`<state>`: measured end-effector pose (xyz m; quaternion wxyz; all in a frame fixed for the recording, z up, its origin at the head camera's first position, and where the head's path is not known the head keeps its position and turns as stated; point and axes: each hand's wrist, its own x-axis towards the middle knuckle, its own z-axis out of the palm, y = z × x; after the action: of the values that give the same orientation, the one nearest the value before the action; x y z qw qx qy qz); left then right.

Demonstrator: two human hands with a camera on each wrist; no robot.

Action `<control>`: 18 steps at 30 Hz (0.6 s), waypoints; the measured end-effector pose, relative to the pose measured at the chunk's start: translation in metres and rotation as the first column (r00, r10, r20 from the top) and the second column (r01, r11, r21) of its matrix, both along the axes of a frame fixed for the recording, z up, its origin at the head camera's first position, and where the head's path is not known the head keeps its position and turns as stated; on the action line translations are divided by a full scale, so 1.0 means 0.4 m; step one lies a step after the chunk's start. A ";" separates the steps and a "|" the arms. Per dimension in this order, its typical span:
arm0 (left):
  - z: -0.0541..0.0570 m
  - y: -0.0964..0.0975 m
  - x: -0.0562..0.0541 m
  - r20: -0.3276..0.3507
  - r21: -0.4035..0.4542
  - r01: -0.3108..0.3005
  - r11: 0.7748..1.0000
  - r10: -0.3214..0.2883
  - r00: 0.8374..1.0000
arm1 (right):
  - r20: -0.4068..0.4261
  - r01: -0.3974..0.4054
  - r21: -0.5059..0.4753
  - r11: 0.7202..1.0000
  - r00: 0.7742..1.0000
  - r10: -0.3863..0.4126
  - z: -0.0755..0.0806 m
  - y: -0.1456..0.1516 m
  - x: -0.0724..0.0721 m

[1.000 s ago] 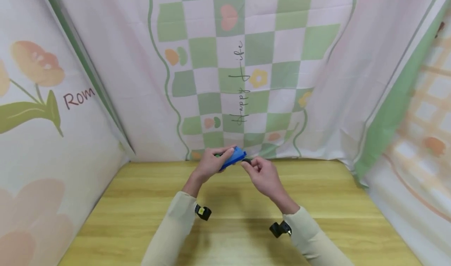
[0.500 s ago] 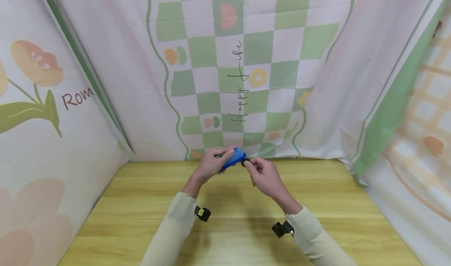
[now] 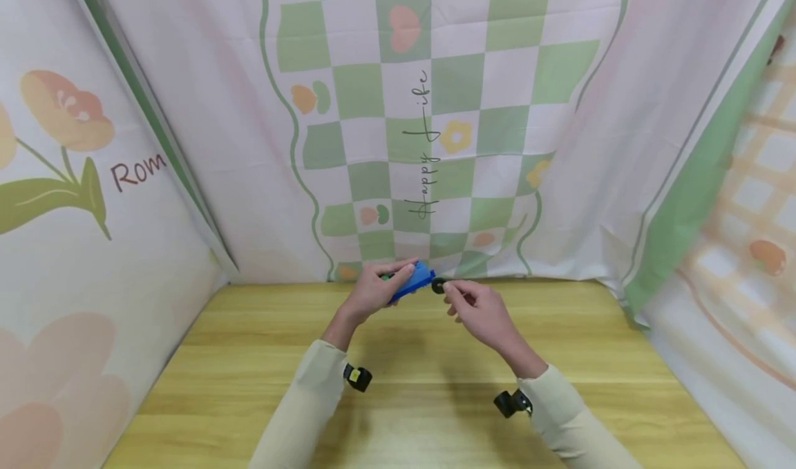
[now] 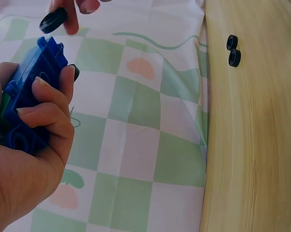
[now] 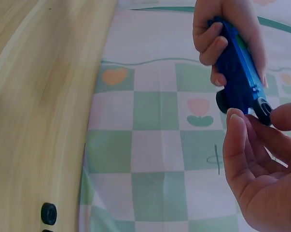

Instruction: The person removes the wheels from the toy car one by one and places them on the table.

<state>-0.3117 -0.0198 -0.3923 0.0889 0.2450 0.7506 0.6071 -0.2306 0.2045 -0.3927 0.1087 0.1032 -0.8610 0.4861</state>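
Note:
My left hand [image 3: 371, 293] grips a blue toy car body [image 3: 415, 280], its fingers wrapped round the sides; a green part shows between palm and toy. In the left wrist view the blue underside of the toy car [image 4: 36, 92] faces the camera. One black wheel [image 5: 222, 101] sits at the far side of its outer end. Just off that end, my right hand [image 3: 484, 310] pinches another black toy wheel [image 3: 438, 286] between thumb and fingers. A narrow gap separates this wheel [image 4: 53, 20] from the car in the left wrist view.
Two loose black wheels [image 4: 234, 58] touch each other on the wooden table [image 4: 256, 145]. A checkered cloth curtain [image 3: 404, 144] hangs at the table's back edge, with printed cloth walls on both sides.
My right hand has shifted slightly to the right, and more of the wheel's round face shows beyond its fingertips. The left hand and the car have hardly moved.

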 end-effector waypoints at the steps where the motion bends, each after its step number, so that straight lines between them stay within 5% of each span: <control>1: 0.000 0.000 0.001 0.001 0.001 0.000 1.000 0.000 1.000 | 0.001 0.007 -0.011 1.000 1.000 -0.007 -0.001 0.006 -0.001; 18: 0.006 -0.004 0.010 0.015 0.008 0.005 1.000 -0.005 1.000 | 0.169 0.139 -0.194 0.971 0.980 -0.107 -0.025 0.165 -0.070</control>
<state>-0.3077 -0.0212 -0.3901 0.0949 0.2427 0.7470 0.6116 -0.2586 0.2703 -0.4026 0.0804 -0.0011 -0.8171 0.5709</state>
